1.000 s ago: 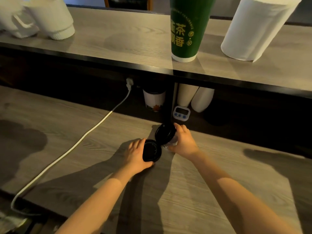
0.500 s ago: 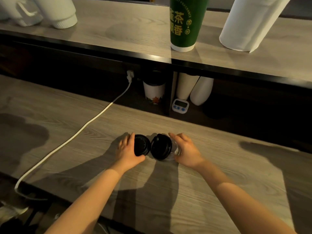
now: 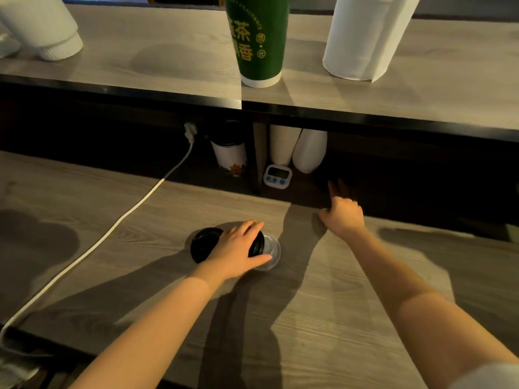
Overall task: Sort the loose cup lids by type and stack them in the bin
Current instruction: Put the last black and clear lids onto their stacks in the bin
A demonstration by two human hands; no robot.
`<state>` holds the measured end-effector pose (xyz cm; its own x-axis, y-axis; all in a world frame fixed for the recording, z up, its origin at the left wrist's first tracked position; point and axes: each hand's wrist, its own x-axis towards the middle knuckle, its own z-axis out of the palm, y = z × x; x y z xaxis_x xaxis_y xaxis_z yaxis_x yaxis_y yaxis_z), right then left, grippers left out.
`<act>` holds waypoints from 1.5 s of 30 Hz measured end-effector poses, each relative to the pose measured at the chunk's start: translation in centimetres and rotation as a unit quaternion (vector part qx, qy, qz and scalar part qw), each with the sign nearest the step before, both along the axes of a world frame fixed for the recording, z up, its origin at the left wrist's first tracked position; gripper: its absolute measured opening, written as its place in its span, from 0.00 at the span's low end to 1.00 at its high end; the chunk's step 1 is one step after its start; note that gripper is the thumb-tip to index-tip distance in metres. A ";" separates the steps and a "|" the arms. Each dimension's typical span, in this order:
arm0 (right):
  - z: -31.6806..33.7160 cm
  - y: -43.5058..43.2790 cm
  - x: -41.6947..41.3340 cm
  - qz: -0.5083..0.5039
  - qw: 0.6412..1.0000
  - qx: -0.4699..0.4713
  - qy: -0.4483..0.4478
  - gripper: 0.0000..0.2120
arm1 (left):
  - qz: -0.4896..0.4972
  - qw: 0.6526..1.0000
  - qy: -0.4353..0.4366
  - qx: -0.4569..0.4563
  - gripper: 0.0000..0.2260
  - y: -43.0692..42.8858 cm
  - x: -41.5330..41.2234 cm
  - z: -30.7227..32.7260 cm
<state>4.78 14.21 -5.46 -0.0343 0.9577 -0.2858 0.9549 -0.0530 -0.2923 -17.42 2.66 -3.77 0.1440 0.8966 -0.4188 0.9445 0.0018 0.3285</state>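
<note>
Down on the wooden counter (image 3: pixel 323 318), the left hand (image 3: pixel 238 248) is lying over two black cup lids (image 3: pixel 203 244) that are sitting side by side. A clear lid (image 3: pixel 272 248) is peeking out just beside its thumb. It is hard to tell if this hand is gripping a lid or only pressing on it. The right hand (image 3: pixel 344 213) is reaching toward the dark shelf (image 3: pixel 407 186) with straight fingers, holding nothing. A little timer (image 3: pixel 277 176) is sitting near it.

Only readable stuff is on the tall green paper cup (image 3: pixel 257 37) on the upper wooden shelf (image 3: pixel 140 66): yellow characters 茶 and 香, plus tiny curved lettering, looks like FRAGRANCE.
</note>
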 end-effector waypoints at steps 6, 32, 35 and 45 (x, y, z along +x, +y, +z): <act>-0.2 0.1 -0.3 0.057 0.995 -0.044 -0.069 0.34 | 0.042 0.999 -0.021 0.002 0.35 0.9 1.1 0.0; 2.9 -12.1 -1.0 -0.033 0.919 0.079 0.384 0.07 | 0.278 0.933 -0.206 0.097 0.17 -4.6 0.3 0.1; 4.3 -12.9 -2.0 -0.095 0.867 0.023 0.489 0.07 | 0.282 0.939 -0.182 0.077 0.19 -5.2 0.8 0.4; 6.3 -15.4 -0.1 -0.208 0.815 0.027 0.540 0.10 | 0.322 0.920 -0.224 0.000 0.20 -7.0 4.0 1.4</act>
